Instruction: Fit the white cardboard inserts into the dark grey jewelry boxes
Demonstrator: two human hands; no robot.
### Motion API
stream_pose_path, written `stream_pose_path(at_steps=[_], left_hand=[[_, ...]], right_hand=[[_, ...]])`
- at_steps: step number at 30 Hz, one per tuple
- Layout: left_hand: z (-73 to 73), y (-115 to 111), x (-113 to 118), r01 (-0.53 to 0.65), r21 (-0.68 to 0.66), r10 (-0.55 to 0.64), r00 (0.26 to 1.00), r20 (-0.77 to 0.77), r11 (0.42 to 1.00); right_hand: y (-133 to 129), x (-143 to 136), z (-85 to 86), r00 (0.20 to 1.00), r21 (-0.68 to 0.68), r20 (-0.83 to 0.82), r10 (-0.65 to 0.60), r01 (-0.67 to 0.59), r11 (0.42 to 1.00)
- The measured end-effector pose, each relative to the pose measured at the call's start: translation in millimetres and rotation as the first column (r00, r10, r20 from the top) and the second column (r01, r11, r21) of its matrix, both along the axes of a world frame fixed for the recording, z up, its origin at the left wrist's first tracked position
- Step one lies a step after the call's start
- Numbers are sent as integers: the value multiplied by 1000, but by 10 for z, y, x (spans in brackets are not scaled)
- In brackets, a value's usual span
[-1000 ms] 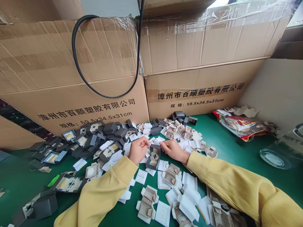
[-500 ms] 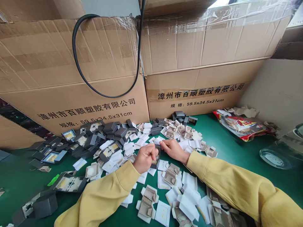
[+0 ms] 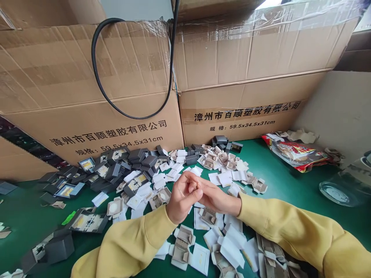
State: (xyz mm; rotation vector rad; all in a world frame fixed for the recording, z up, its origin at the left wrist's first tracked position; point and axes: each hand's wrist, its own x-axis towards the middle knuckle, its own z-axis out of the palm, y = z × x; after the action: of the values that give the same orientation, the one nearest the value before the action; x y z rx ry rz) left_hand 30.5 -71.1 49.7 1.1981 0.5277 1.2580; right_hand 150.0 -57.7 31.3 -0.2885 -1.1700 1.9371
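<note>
Over the middle of the green table, my left hand (image 3: 182, 199) and my right hand (image 3: 215, 196) meet with fingers curled against each other. Whatever lies between them is hidden by the fingers. Just below, unfolded grey card inserts (image 3: 181, 249) and white paper cards (image 3: 199, 258) are scattered. To the left of my hands stands a heap of small dark grey boxes (image 3: 149, 161), several of them showing a pale, yellowish inside. An open dark box (image 3: 89, 221) rests near my left sleeve.
Two large cardboard cartons (image 3: 139, 85) (image 3: 246, 92) wall off the back, with a black cable loop (image 3: 94, 58) hanging before them. On the right are a red and silver food packet (image 3: 292, 151) and a clear glass jar (image 3: 337, 195). More inserts (image 3: 214, 156) lie behind my hands.
The dark box visible between my hands before is now out of sight. My hands have come together, the right moving in against the left.
</note>
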Motion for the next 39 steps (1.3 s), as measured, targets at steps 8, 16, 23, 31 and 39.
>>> stream_pose_path(at_steps=[8,16,23,31,39], left_hand=[[-125,-75,17,1,-5,-1,1000,-3,1000],[-70,-49,39,12,-67,-8,998,59,998],[122,70,-44,412,-364,-247,873,421,835],[-34,-67,30,535,-314,-431,834,344,784],[-181,-74,84,358,-287,-332,933,138,889]], right_hand=[[-54,-23,-141,951,245,169,-259,215,946],[-62,-21,-166,891,391,245,-382,269,880],[-23,16,43,997,57,33,-65,63,996],[-66,41,81,991,145,103,-89,74,987],[-55,47,64,983,277,142,-120,77,958]])
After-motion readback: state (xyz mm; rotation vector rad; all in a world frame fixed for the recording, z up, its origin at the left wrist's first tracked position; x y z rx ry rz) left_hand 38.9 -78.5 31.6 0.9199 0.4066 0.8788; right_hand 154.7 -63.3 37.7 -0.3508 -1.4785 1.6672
